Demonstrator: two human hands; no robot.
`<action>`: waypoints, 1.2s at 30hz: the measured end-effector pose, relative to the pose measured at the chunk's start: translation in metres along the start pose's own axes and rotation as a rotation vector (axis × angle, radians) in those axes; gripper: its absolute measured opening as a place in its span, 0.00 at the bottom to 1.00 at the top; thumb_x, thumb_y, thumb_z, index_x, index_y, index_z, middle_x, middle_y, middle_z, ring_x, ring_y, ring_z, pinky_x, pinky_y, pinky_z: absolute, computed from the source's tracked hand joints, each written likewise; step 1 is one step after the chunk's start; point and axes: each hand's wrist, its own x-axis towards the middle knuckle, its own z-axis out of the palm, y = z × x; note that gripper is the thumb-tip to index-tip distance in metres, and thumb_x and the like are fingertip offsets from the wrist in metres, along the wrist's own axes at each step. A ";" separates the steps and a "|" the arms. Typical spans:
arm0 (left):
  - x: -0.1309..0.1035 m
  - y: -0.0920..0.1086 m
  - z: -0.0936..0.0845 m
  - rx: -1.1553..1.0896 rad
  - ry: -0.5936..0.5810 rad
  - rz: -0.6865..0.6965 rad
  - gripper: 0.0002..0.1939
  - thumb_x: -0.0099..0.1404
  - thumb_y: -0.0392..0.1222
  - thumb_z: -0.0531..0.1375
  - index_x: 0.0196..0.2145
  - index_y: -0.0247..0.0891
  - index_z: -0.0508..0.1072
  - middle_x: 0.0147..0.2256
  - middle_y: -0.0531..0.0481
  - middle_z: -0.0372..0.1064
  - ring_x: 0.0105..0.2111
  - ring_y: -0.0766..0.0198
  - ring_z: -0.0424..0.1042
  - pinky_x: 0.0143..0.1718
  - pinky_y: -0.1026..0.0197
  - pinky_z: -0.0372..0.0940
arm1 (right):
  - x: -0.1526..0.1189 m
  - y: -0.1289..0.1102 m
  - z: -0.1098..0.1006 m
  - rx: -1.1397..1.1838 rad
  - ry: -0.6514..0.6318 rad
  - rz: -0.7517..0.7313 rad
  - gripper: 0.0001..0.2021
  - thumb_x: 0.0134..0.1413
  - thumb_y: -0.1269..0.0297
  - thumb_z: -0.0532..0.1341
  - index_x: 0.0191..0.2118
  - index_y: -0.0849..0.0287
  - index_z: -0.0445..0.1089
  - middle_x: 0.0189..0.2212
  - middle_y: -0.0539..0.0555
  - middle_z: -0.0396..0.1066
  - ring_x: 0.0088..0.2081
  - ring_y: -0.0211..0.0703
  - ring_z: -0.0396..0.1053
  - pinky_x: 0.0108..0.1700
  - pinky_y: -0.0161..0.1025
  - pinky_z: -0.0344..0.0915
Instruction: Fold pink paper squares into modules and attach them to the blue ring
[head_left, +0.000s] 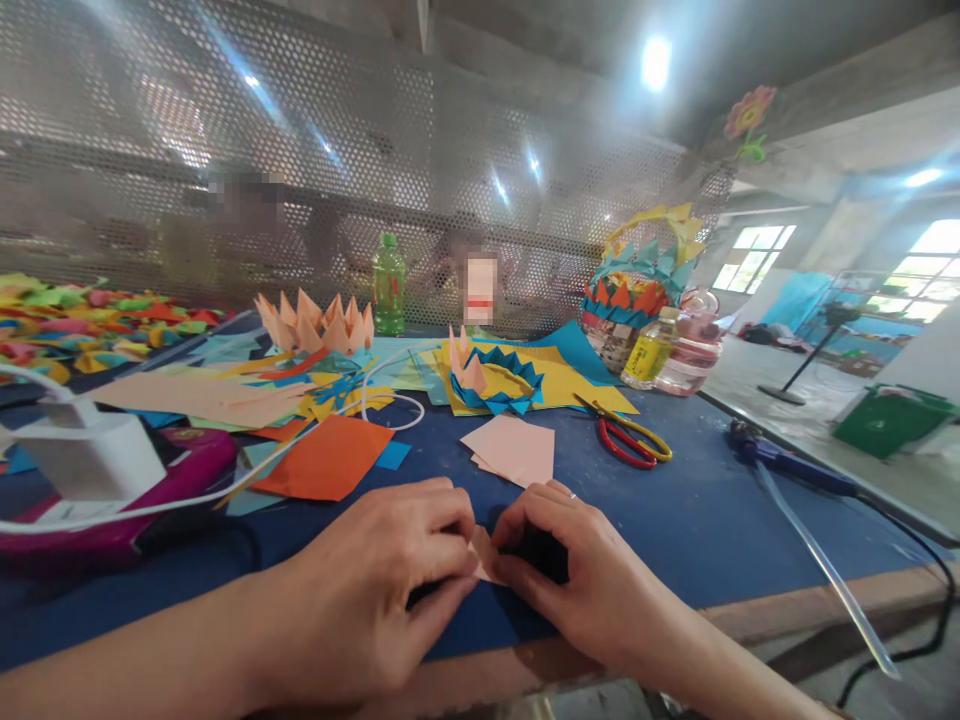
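Near the front edge of the blue table, a small pale pink paper piece (pixel 487 558) is pinched between both hands. My left hand (pixel 394 565) grips its left side with fingers curled. On its right side, my right hand (pixel 559 560) holds it between thumb and fingers. Much of the paper is hidden by the fingertips. Just beyond the hands lie several pink paper squares (pixel 517 450), loosely stacked. Farther back, a blue zigzag paper ring (pixel 510 385) with pink points at its left stands on yellow sheets (pixel 585 375).
Scissors (pixel 634 435) lie right of the squares. A glue gun (pixel 795 465) with a clear stick sits at the right edge. Orange sheets (pixel 330 460), a white charger (pixel 90 455) and its cable are left. Bottles (pixel 388 285) and a pink paper crown (pixel 319 325) stand behind.
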 end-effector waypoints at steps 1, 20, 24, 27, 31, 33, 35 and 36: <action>-0.002 0.004 0.001 0.072 0.011 0.038 0.10 0.66 0.32 0.54 0.32 0.38 0.75 0.33 0.48 0.71 0.33 0.63 0.69 0.33 0.62 0.63 | 0.000 0.000 0.000 0.004 -0.005 0.000 0.02 0.55 0.69 0.64 0.33 0.57 0.70 0.33 0.49 0.72 0.37 0.40 0.67 0.41 0.38 0.60; -0.016 0.018 0.027 0.442 0.214 0.114 0.20 0.74 0.39 0.46 0.36 0.37 0.77 0.32 0.46 0.76 0.30 0.59 0.73 0.31 0.58 0.67 | 0.047 0.003 -0.035 -0.107 -0.454 -0.217 0.02 0.59 0.72 0.62 0.36 0.58 0.71 0.37 0.50 0.69 0.42 0.39 0.67 0.47 0.38 0.63; -0.016 0.019 0.022 0.374 0.180 0.104 0.19 0.74 0.39 0.46 0.38 0.37 0.77 0.33 0.46 0.76 0.32 0.59 0.75 0.32 0.59 0.67 | 0.044 0.006 -0.038 -0.042 -0.482 -0.234 0.01 0.58 0.71 0.63 0.36 0.59 0.70 0.37 0.51 0.70 0.42 0.39 0.67 0.48 0.37 0.63; -0.015 0.020 0.019 0.344 0.177 0.109 0.18 0.73 0.38 0.47 0.40 0.36 0.76 0.33 0.46 0.76 0.32 0.59 0.75 0.31 0.60 0.68 | 0.042 0.008 -0.039 0.030 -0.474 -0.253 0.03 0.58 0.71 0.64 0.37 0.59 0.71 0.39 0.51 0.71 0.43 0.38 0.67 0.49 0.37 0.63; -0.015 0.019 0.022 0.345 0.193 0.093 0.16 0.72 0.38 0.48 0.39 0.38 0.76 0.32 0.47 0.76 0.31 0.61 0.75 0.31 0.62 0.69 | 0.043 0.011 -0.038 0.066 -0.475 -0.254 0.01 0.58 0.69 0.64 0.36 0.58 0.72 0.38 0.51 0.71 0.43 0.38 0.68 0.49 0.38 0.63; -0.015 0.017 0.025 0.360 0.212 0.090 0.16 0.71 0.39 0.48 0.37 0.39 0.76 0.30 0.48 0.75 0.29 0.62 0.74 0.30 0.62 0.69 | 0.043 0.012 -0.037 0.059 -0.472 -0.251 0.01 0.58 0.69 0.64 0.34 0.59 0.72 0.36 0.51 0.71 0.42 0.38 0.68 0.48 0.37 0.64; -0.013 0.015 0.025 0.356 0.241 0.146 0.15 0.71 0.39 0.48 0.37 0.40 0.75 0.28 0.49 0.74 0.26 0.63 0.73 0.26 0.63 0.68 | 0.043 0.012 -0.036 0.062 -0.466 -0.252 0.03 0.58 0.69 0.64 0.33 0.59 0.72 0.35 0.51 0.71 0.40 0.37 0.68 0.47 0.37 0.64; -0.013 0.014 0.024 0.350 0.245 0.180 0.15 0.71 0.39 0.48 0.38 0.40 0.75 0.28 0.49 0.75 0.25 0.63 0.72 0.24 0.63 0.67 | 0.043 0.012 -0.036 0.061 -0.462 -0.254 0.03 0.58 0.69 0.64 0.32 0.59 0.72 0.34 0.51 0.71 0.40 0.37 0.68 0.47 0.37 0.64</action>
